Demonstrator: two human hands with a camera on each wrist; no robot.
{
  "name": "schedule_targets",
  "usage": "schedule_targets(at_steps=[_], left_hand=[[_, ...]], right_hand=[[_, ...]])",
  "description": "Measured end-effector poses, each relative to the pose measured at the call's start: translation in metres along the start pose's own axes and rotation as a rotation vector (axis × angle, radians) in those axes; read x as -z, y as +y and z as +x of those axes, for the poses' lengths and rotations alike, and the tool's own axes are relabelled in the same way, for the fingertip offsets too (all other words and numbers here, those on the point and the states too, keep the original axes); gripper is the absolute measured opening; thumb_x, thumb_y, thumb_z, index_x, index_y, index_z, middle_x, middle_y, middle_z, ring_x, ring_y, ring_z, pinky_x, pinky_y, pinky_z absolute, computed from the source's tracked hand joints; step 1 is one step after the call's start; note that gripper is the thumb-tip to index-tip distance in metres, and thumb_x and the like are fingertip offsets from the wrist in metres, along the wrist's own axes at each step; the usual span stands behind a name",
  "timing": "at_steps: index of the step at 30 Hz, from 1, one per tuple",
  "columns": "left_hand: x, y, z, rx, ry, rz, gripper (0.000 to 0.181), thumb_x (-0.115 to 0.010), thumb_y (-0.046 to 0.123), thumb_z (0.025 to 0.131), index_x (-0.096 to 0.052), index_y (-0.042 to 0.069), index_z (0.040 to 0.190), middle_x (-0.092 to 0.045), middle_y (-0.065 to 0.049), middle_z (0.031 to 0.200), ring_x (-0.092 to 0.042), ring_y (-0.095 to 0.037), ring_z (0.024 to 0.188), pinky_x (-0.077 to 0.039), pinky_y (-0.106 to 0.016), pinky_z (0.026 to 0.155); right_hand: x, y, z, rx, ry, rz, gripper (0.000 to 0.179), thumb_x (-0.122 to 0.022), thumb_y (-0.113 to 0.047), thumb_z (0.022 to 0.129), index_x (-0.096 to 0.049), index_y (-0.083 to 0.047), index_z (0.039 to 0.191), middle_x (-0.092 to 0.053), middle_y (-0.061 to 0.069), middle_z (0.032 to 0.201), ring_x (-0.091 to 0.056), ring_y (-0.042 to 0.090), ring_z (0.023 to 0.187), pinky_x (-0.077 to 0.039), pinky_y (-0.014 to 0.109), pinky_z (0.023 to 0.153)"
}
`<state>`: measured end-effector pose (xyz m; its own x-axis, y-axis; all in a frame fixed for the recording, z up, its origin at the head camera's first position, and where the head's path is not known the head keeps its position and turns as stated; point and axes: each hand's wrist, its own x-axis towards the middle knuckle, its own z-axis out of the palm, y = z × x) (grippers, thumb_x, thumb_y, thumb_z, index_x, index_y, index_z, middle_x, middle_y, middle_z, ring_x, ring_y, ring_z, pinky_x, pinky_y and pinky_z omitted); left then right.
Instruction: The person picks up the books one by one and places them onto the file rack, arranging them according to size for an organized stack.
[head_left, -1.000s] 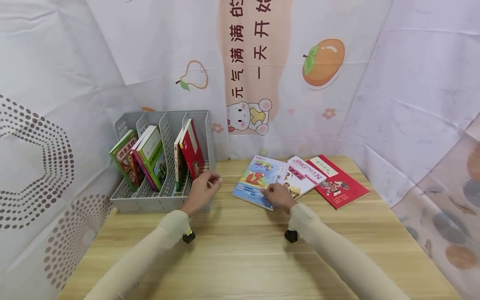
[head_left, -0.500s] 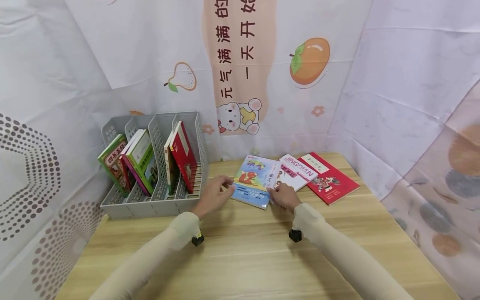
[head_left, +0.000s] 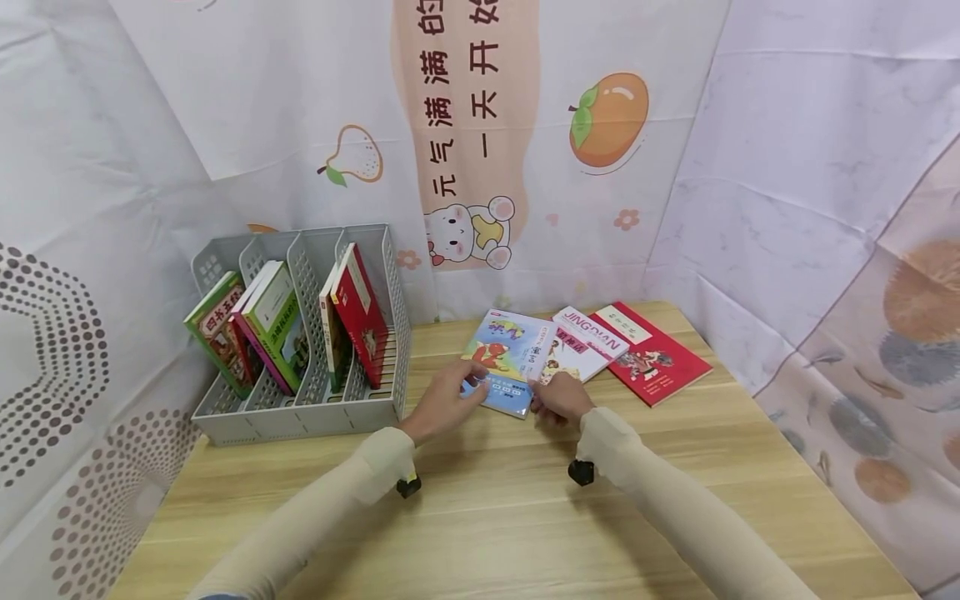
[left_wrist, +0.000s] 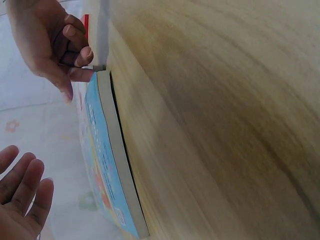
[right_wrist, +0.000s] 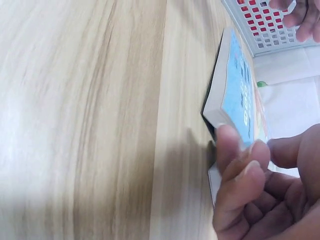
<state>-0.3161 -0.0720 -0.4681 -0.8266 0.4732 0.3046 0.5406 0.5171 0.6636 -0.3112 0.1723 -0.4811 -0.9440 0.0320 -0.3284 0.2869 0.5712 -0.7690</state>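
on wooden table (head_left: 487, 517), beside grey file rack (head_left: 300, 408): blue book (head_left: 508, 360), flat, unfiled. right hand (head_left: 561, 398) pinches its near corner; left hand (head_left: 444, 402) relaxed, fingers straight at its left edge. rack holds five books; white book (head_left: 585, 350) and red book (head_left: 651, 363) remain flat.

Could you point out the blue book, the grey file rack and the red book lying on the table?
Blue book (head_left: 508, 354): head view, middle of its front cover.
Grey file rack (head_left: 300, 419): head view, its low front wall.
Red book (head_left: 654, 357): head view, middle of its cover.
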Motion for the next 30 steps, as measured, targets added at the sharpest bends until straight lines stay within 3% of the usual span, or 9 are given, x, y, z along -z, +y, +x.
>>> schedule_targets(at_steps=[6,11,16,21,27,30], left_hand=[[-0.003,0.0,0.0,-0.013,-0.001,0.017,0.031,-0.064,0.024,0.102,-0.066,0.004,0.125,-0.066,-0.003,0.114,-0.059,-0.016,0.101,-0.052,-0.036,0.085],[-0.005,0.0,-0.001,-0.026,-0.017,0.013,0.032,-0.063,0.028,0.103,-0.066,0.004,0.125,-0.068,-0.006,0.115,-0.059,-0.016,0.1,-0.052,-0.035,0.084],[-0.007,-0.001,-0.004,-0.018,-0.023,0.002,0.031,-0.064,0.027,0.103,-0.066,0.005,0.125,-0.067,-0.006,0.115,-0.058,-0.017,0.1,-0.051,-0.035,0.084],[-0.009,-0.002,-0.005,-0.029,-0.024,0.003,0.033,-0.062,0.03,0.104,-0.066,0.005,0.125,-0.066,-0.005,0.117,-0.059,-0.015,0.101,-0.052,-0.034,0.083],[-0.008,-0.003,-0.008,-0.015,-0.007,-0.021,0.029,-0.063,0.026,0.103,-0.066,0.005,0.123,-0.066,-0.003,0.116,-0.06,-0.014,0.101,-0.052,-0.036,0.086],[-0.007,-0.004,-0.009,-0.006,-0.004,-0.02,0.026,-0.064,0.026,0.103,-0.066,0.007,0.122,-0.066,-0.001,0.115,-0.06,-0.013,0.101,-0.052,-0.035,0.086]], right_hand=[[-0.005,-0.008,-0.011,-0.035,-0.085,0.095,0.047,-0.055,-0.032,0.106,-0.074,0.007,0.089,-0.066,0.007,0.061,-0.046,0.009,0.042,-0.039,0.024,0.04],[-0.012,-0.007,-0.013,-0.077,-0.098,0.179,0.042,-0.062,-0.032,0.104,-0.072,0.006,0.089,-0.066,0.006,0.062,-0.043,0.006,0.041,-0.037,0.021,0.04],[-0.018,-0.006,-0.012,-0.118,-0.108,0.224,0.032,-0.069,-0.027,0.1,-0.072,0.003,0.09,-0.07,0.009,0.066,-0.045,0.006,0.042,-0.038,0.02,0.042],[-0.02,-0.005,-0.009,-0.15,-0.194,0.283,0.025,-0.071,-0.023,0.098,-0.072,0.002,0.096,-0.075,0.01,0.078,-0.051,0.005,0.047,-0.04,0.018,0.045],[-0.017,-0.004,-0.004,-0.123,-0.293,0.495,0.02,-0.065,-0.014,0.101,-0.07,0.004,0.108,-0.076,0.019,0.096,-0.062,0.006,0.057,-0.047,0.017,0.052],[-0.015,-0.004,-0.002,-0.118,-0.298,0.61,0.02,-0.063,-0.009,0.101,-0.068,0.006,0.113,-0.076,0.018,0.096,-0.061,0.005,0.059,-0.049,0.017,0.056]])
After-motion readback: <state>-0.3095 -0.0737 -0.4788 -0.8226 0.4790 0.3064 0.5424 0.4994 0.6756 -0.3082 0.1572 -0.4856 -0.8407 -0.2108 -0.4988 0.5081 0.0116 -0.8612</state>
